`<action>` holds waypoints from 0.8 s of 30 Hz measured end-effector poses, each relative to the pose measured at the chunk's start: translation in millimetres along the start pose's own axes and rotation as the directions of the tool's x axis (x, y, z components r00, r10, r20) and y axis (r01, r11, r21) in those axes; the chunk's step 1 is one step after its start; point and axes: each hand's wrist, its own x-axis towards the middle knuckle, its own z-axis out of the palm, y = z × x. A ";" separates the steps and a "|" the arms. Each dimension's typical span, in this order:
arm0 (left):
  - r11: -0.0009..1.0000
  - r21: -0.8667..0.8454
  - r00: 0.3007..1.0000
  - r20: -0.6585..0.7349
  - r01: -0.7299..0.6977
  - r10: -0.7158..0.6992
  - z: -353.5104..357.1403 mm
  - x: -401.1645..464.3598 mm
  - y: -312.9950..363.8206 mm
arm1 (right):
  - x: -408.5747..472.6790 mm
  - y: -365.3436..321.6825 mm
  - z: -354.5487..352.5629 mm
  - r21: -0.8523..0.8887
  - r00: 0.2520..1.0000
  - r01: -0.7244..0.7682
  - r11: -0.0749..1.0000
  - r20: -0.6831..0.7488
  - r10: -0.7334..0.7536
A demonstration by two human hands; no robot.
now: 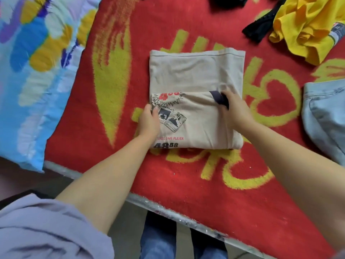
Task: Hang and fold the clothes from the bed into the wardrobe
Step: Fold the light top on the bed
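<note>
A: Nearest, left hand point(149, 120) pinches the near flap of the beige T-shirt point(196, 75) at its left edge; right hand point(234, 109) grips the dark collar band point(222, 99).

B: Shirt's position?

A: Mid-bed on the red blanket point(186, 184), half folded.

B: Risk?

A: Likely the flap lands crooked if one hand leads, and the layers slide.

B: Farther out?

A: Denim piece point(326, 116) right; yellow garment point(306, 28) and black item point(259, 28) beyond, unfolded.
</note>
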 end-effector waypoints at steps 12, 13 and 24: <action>0.264 0.632 0.647 0.508 -0.728 0.568 0.9 -51.8 -24.2 | -76.2 -9.0 32.2 -0.553 0.904 0.421 0.719 0.316 -0.286; 0.224 0.640 0.660 0.599 -0.735 0.453 7.1 -57.0 -30.4 | -78.9 -2.4 38.6 -0.580 0.910 0.385 0.718 0.369 -0.190; 0.409 0.651 0.691 0.720 -0.640 -0.064 -19.7 -74.0 6.3 | -95.2 -19.0 3.7 -0.554 0.850 0.367 0.747 0.525 -0.028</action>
